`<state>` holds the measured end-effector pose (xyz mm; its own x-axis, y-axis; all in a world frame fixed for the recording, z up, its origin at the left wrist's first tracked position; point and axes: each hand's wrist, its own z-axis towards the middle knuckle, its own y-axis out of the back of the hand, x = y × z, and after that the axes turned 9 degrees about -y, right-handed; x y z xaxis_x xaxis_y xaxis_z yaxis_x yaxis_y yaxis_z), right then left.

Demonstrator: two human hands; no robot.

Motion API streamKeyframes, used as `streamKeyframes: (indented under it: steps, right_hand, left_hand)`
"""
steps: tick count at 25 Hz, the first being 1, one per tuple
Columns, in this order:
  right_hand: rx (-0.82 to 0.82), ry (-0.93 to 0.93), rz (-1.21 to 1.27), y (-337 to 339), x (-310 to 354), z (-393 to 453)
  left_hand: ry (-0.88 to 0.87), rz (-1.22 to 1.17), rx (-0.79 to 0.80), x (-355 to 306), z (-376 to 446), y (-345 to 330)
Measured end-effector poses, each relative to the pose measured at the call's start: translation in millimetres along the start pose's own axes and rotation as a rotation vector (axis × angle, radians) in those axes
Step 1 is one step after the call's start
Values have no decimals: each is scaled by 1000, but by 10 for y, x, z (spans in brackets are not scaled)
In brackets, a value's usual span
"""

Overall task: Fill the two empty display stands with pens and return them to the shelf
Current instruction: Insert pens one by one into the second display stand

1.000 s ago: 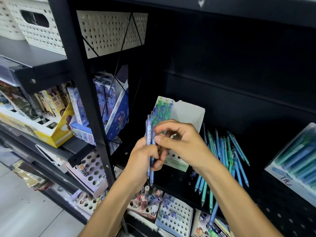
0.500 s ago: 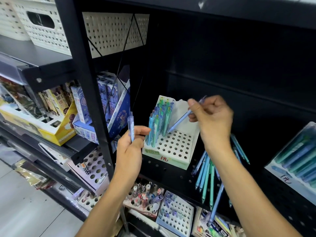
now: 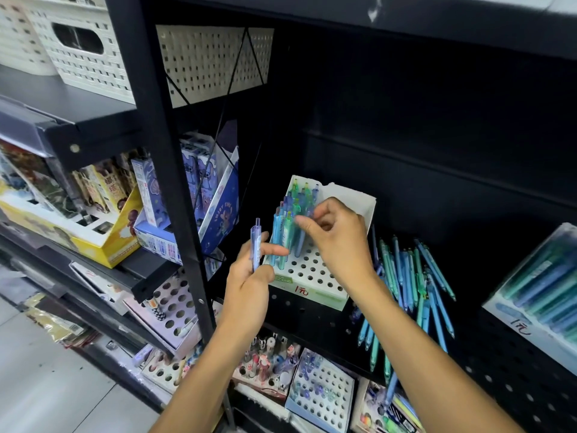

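Head view: my left hand (image 3: 249, 276) grips a pen (image 3: 256, 245); my right hand (image 3: 337, 239) pinches another pen (image 3: 300, 242) in the stand (image 3: 312, 276).

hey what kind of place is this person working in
Most likely a stationery shop aisle: a white pen stand with a handwritten price, loose pens on a black shelf, and boxed stationery in displays alongside.

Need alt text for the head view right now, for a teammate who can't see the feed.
A person's right hand reaches among the blue and green pens standing in the left holes of a white display stand on a black shelf, while the left hand holds one pale blue pen upright beside it. More loose pens lie on the shelf to the right.
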<state>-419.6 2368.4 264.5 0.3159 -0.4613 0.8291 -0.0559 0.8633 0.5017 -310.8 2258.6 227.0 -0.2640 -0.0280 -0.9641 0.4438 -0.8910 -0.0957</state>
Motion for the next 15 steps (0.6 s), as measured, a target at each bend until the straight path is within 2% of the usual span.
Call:
streamKeyframes:
  steps: [3, 4, 7, 10, 13, 15]
  right_hand:
    - [-137, 107, 119, 167, 64, -160]
    - [-62, 173, 168, 198, 98, -220]
    - [384, 245, 281, 179, 149, -343]
    - [538, 171, 358, 194, 159, -342]
    - [511, 126, 419, 246, 187, -353]
    - [332, 57, 575, 335, 192, -307]
  left_hand:
    - [-22, 3, 67, -32, 1, 17]
    - [-53, 26, 89, -12, 13, 9]
    - [-134, 101, 156, 22, 31, -33]
    - [-144, 137, 195, 37, 36, -73]
    - [-168, 154, 249, 41, 18, -36]
    - [-183, 202, 219, 34, -14, 16]
